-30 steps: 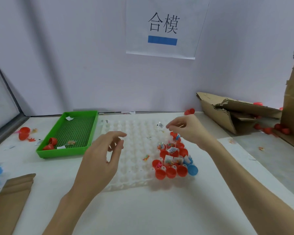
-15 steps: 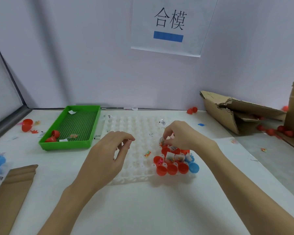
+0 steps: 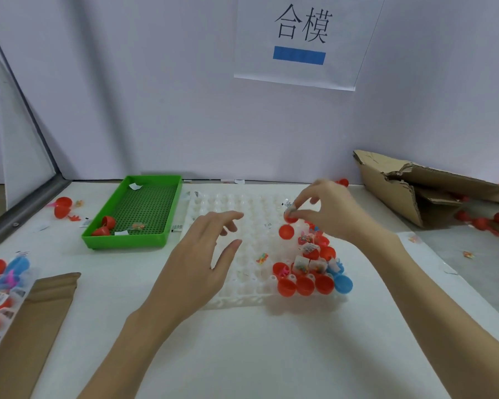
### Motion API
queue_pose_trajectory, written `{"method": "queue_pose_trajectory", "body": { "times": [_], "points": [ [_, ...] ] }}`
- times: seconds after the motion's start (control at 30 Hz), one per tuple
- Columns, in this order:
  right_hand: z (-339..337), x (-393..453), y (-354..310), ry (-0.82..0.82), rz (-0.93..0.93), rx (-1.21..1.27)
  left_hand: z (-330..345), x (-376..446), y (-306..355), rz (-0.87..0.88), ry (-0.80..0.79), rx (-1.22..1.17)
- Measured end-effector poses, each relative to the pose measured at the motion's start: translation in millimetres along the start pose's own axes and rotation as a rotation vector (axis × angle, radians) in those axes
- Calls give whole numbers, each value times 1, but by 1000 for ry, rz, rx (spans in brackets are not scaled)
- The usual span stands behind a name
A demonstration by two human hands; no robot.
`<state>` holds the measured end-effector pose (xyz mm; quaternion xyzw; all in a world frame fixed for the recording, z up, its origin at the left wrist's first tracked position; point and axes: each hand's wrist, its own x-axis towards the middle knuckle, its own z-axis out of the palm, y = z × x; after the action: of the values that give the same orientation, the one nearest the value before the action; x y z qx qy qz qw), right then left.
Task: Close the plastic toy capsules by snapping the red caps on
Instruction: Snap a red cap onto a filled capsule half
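i'm mid-pick: my right hand (image 3: 329, 210) pinches a small red capsule piece (image 3: 290, 216) between thumb and fingertips, lifted just above the far right part of the white mould tray (image 3: 242, 295). whether it is a cap or a filled half i cannot tell. another red cap (image 3: 286, 232) hangs or sits right below it, nearer me on the tray; the link between the two is unclear. the rest of the capsules (image 3: 311, 272) cluster at the tray's near right corner, most looking open with toys inside, so i judge the job far from done. next i need the cap lined up square over a capsule mouth and pressed straight down until it snaps. my left hand (image 3: 205, 254) hovers over the tray's middle, fingers loosely spread, holding nothing, wrist toward me.
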<state>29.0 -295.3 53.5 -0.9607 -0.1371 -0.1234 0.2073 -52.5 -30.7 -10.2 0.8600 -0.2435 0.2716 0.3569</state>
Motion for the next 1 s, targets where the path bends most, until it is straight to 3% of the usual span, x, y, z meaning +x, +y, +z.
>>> {"method": "queue_pose_trajectory", "body": {
  "times": [0.1,0.2,0.33,0.5,0.6,0.8,1.0],
  "points": [
    [-3,-12,-17,75,36,188,4,0,3,-50,-28,-153],
    [10,-33,-39,49,87,376,11,-1,13,-106,-97,-349],
    [35,-54,-54,46,128,589,13,-1,17,-189,43,-447],
    [52,-62,-71,192,163,557,13,1,12,-313,87,-487],
    [60,-67,-78,258,144,571,13,1,12,-291,79,-444],
    [69,-70,-82,263,69,566,12,2,15,-254,61,-354],
    [74,-73,-87,269,-31,613,11,3,17,-302,158,-354]
  ]
}}
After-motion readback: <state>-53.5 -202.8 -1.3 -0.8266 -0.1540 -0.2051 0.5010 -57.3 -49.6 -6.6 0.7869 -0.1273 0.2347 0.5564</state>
